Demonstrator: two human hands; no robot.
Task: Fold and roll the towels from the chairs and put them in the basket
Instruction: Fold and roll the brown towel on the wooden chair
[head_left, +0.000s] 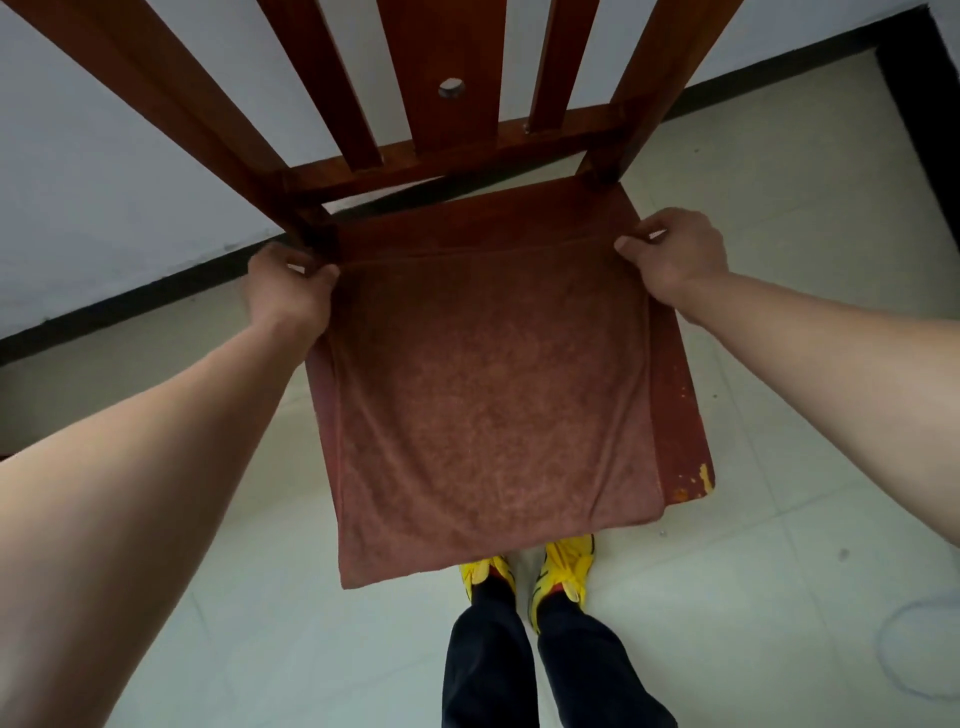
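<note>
No text, label, brand, number or sign can be read anywhere. The towel (493, 395) and the chair (675, 374) show plain surfaces with no writing. The yellow shoes (563, 566) near the bottom carry dark markings, too small and blurred to tell whether they are a logo or lettering.

The towel (488, 405) lies spread on the seat of the chair (680, 415) in front of you, its near edge hanging past the seat's front. Your left hand (288, 293) pinches its far left corner, your right hand (675, 254) its far right corner. The backrest slats (441, 156) rise behind the towel. Bare seat shows along the towel's right. Your 2 feet (530, 577) stand on the floor (779, 364) under the near edge. The wall (104, 182) lies behind the chair.
</note>
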